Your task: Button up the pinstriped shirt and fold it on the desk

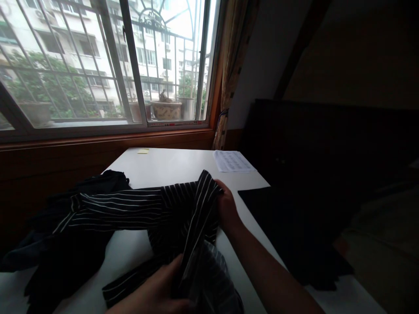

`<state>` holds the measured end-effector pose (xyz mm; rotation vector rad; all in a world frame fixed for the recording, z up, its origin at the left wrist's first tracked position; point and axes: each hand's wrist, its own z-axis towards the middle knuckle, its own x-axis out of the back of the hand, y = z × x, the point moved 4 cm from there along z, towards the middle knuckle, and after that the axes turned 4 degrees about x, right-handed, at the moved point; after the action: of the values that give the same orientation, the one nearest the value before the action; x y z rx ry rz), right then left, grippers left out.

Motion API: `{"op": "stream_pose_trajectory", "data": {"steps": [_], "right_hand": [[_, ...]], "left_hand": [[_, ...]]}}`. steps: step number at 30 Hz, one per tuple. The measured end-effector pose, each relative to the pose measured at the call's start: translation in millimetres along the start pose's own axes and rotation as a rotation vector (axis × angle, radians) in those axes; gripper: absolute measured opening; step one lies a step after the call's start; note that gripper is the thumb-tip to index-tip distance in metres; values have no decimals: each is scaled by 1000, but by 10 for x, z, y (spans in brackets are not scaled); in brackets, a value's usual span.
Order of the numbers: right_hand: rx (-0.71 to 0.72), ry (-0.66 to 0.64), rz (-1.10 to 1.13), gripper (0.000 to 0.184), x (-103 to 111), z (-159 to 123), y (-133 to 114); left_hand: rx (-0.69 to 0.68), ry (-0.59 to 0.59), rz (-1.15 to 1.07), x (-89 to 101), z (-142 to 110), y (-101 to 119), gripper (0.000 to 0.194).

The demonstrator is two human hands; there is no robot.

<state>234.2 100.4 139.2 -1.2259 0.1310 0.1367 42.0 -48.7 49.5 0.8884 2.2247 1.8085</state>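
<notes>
A black shirt with thin white stripes (121,209) is bunched over the white table (170,163), one sleeve stretched out to the left. My right hand (227,205) grips a folded edge of it at the far side, fingers closed and partly hidden by the cloth. Nearer to me, my left hand (163,283) is closed on the lower end of the same edge, so the strip runs taut and slanting between both hands. The body of the shirt hangs crumpled below and lies on the tabletop.
A pile of dark clothes (72,253) lies on the left of the table. Dark folded cloth (288,231) hangs over the right edge. Printed sheets (234,161) and a yellow sticky note (143,151) lie at the back, below a barred window (144,65).
</notes>
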Motion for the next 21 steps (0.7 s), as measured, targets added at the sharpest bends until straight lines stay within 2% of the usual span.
{"op": "stream_pose_trajectory", "data": {"steps": [3, 5, 7, 9, 10, 13, 14, 15, 16, 17, 20, 21], "right_hand": [[80, 194, -16, 12, 313, 97, -225], [124, 328, -26, 12, 572, 147, -340], [158, 414, -68, 15, 812, 164, -453], [186, 460, -125, 20, 999, 137, -583], [202, 480, -153, 23, 1069, 108, -655], [260, 564, -213, 21, 1208, -11, -873], [272, 577, -229, 20, 1232, -44, -931], [273, 574, -247, 19, 1249, -67, -975], [262, 557, -272, 17, 1263, -79, -1003], [239, 529, -308, 17, 1278, -81, -1014], [127, 419, -406, 20, 1368, -73, -958], [90, 379, -421, 21, 1417, -76, -922]], "left_hand": [[85, 123, 199, 1, 21, -100, 68], [8, 138, 252, 82, 12, -42, 44], [-129, 185, 275, 270, -58, 122, 17], [-210, 425, 275, 618, -219, 321, 10], [-201, 549, 269, 816, -324, 403, 11], [-58, 964, 237, 1400, -670, 532, 28], [-31, 1077, 217, 1546, -760, 545, 30], [-11, 1140, 193, 1653, -812, 540, 31], [-7, 1147, 168, 1720, -821, 524, 32], [-17, 1104, 130, 1750, -791, 496, 33], [-19, 873, -58, 1686, -648, 361, 44], [9, 837, -128, 1650, -639, 310, 50]]}}
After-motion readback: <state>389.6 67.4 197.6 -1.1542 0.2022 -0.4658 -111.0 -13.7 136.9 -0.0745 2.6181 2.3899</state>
